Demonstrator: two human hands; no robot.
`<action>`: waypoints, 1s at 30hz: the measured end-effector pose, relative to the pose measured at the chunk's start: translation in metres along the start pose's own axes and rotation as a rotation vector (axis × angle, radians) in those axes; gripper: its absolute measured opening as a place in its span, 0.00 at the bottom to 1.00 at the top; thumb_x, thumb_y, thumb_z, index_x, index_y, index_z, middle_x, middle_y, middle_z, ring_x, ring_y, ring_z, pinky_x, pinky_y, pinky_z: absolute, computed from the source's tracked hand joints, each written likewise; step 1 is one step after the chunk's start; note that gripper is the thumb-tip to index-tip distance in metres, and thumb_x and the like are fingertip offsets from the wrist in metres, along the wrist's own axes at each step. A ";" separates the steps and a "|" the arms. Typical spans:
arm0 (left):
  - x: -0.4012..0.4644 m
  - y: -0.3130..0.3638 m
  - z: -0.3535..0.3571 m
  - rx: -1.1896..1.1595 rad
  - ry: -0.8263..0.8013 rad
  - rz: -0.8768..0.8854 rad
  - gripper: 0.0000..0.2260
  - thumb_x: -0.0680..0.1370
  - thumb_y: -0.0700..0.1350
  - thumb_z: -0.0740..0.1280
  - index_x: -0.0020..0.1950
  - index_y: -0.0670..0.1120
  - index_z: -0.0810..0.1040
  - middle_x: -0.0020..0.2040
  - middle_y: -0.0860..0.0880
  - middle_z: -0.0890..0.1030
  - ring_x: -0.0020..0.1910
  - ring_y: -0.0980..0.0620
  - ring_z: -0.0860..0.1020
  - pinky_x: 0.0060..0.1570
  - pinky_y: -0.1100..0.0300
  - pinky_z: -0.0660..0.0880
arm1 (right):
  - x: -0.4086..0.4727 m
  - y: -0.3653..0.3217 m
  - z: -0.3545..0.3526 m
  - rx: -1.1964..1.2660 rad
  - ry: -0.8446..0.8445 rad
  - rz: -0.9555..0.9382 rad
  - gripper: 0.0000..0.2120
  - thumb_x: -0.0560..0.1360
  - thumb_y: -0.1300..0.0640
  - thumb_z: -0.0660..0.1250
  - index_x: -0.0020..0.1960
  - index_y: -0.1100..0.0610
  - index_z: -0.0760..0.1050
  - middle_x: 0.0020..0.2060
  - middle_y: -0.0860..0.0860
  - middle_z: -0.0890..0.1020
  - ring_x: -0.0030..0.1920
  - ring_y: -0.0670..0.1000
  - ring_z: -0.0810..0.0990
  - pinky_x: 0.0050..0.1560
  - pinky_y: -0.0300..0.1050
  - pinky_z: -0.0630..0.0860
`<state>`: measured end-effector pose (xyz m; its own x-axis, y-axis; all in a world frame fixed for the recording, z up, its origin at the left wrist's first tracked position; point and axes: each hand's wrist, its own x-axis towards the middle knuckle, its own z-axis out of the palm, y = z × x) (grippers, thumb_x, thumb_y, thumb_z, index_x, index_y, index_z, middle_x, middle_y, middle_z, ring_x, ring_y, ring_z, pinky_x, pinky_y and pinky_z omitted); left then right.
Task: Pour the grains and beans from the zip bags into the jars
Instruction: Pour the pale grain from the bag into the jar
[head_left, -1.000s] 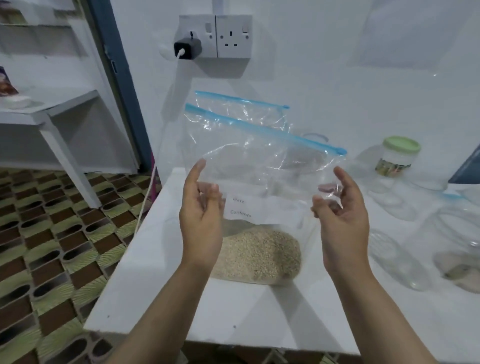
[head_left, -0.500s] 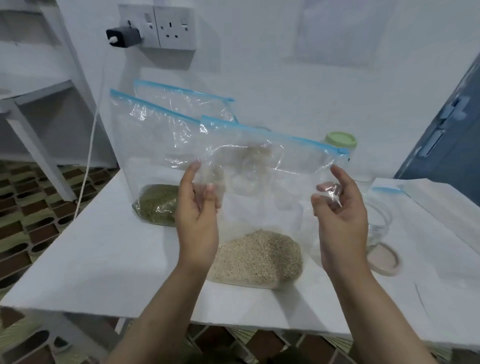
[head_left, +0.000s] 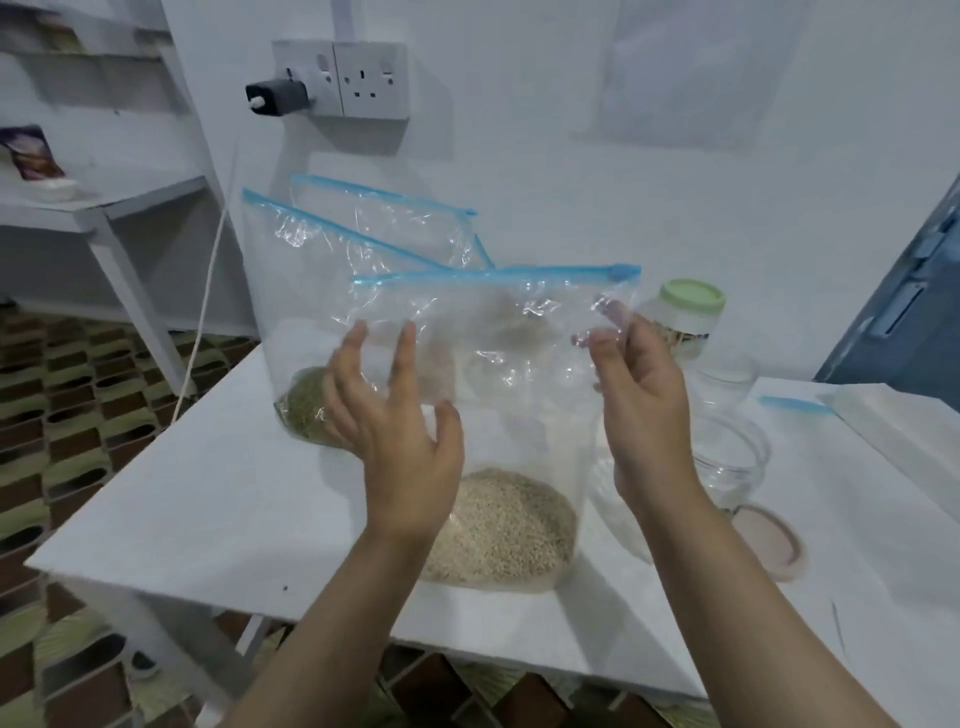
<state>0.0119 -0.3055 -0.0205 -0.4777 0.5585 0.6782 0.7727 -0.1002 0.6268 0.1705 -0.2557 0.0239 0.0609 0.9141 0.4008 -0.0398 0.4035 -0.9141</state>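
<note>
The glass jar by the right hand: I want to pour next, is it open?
Open. The glass jar shows a bare rim, and a lid lies flat beside it.

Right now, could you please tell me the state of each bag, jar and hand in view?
Pale-grain bag: upright, zip shut.
Green-bean bag: upright behind, zip shut.
Open jar: lid off, empty.
Loose lid: flat on the table.
Green-lidded jar: closed.
Left hand: open against the bag.
Right hand: pinching the bag's upper corner.

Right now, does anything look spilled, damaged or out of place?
No spill or damage stands out. The grain bag stands on the table between both hands, zip closed. One jar lid lies off beside an open jar, which fits the task.
</note>
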 end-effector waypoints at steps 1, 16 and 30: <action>0.000 0.005 0.002 -0.010 -0.022 0.063 0.26 0.77 0.44 0.64 0.76 0.52 0.66 0.77 0.46 0.57 0.77 0.43 0.53 0.73 0.63 0.39 | 0.000 -0.003 0.002 0.015 -0.017 -0.038 0.09 0.82 0.57 0.65 0.60 0.48 0.78 0.45 0.44 0.81 0.47 0.37 0.76 0.54 0.37 0.72; 0.041 0.086 0.014 -0.304 -0.100 0.290 0.07 0.82 0.48 0.64 0.57 0.55 0.80 0.54 0.60 0.80 0.63 0.56 0.73 0.65 0.41 0.60 | -0.008 -0.032 -0.010 0.102 -0.062 -0.302 0.08 0.82 0.62 0.65 0.57 0.50 0.76 0.48 0.50 0.82 0.41 0.51 0.82 0.46 0.41 0.78; 0.045 0.086 0.019 -0.237 -0.126 0.363 0.07 0.80 0.55 0.65 0.55 0.58 0.80 0.51 0.58 0.78 0.60 0.55 0.72 0.61 0.44 0.60 | 0.001 -0.029 -0.022 0.065 -0.046 -0.335 0.10 0.81 0.66 0.65 0.53 0.51 0.78 0.40 0.49 0.82 0.33 0.54 0.80 0.40 0.47 0.78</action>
<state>0.0652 -0.2730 0.0566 -0.1276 0.5469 0.8274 0.7568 -0.4855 0.4376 0.1938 -0.2674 0.0491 0.0360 0.7304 0.6821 -0.0887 0.6822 -0.7258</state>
